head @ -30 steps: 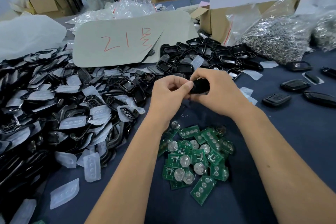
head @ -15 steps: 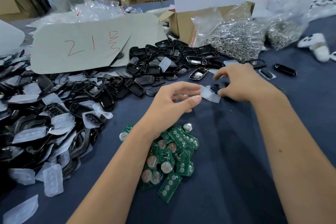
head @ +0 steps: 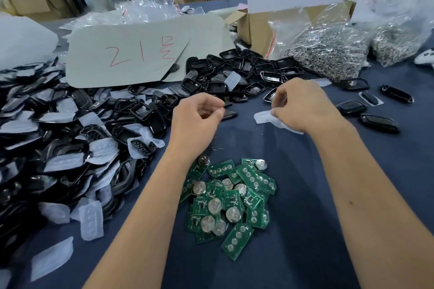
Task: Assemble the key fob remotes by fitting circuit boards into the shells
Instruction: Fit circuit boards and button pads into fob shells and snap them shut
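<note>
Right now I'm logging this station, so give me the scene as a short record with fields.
left hand: curled, holds nothing visible
right hand: pinches a clear pad
boards: green pile between the forearms, on the cloth
shells: black heap at left, mixed with clear pads
fobs: several apart on the right
rings: bagged, far right

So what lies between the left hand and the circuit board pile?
In the head view, only bare blue cloth with a thin wire scrap separates left hand from circuit boards.

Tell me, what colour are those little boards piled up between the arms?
Green, with silver round batteries on some circuit boards, seen from the head view.
</note>
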`<act>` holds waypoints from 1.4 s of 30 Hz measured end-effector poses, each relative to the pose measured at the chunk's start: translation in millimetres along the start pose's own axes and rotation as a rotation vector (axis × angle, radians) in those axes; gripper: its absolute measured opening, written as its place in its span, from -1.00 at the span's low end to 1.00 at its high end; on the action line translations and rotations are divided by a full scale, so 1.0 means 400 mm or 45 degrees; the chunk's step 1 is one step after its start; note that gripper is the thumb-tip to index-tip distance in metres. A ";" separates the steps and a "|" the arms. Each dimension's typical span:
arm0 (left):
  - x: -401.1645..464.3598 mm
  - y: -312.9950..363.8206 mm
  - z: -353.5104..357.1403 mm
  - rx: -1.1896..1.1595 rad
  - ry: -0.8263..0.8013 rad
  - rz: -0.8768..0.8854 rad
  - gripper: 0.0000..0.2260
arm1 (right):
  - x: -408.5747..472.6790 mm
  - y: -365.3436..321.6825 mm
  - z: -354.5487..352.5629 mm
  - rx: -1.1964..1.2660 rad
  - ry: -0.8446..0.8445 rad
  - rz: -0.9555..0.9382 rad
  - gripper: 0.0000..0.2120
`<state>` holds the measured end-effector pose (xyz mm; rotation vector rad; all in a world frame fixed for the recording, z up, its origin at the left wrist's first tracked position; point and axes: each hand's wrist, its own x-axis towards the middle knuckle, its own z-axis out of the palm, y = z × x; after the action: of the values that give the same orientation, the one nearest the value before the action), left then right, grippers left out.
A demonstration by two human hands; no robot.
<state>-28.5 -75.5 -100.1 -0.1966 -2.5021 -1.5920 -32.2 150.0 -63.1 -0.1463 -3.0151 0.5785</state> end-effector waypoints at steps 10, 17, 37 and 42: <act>0.004 -0.037 -0.020 0.675 0.055 0.008 -0.78 | -0.019 -0.154 0.046 0.097 -0.219 -0.398 -0.92; 0.008 -0.039 -0.040 0.610 0.120 -0.094 -0.78 | -0.052 -0.211 0.047 -0.077 -0.744 -0.557 -0.72; 0.017 -0.050 -0.118 -0.120 0.243 -0.286 -0.68 | -0.024 -0.191 0.162 1.524 -0.574 -0.459 -0.79; 0.010 -0.045 -0.134 -0.397 0.216 -0.352 -0.81 | -0.028 -0.192 0.208 1.713 -0.404 -0.301 -0.86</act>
<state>-32.0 -131.7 -92.9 0.2480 -2.2184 -2.0072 -34.3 47.5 -112.1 0.3895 -2.1112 2.4749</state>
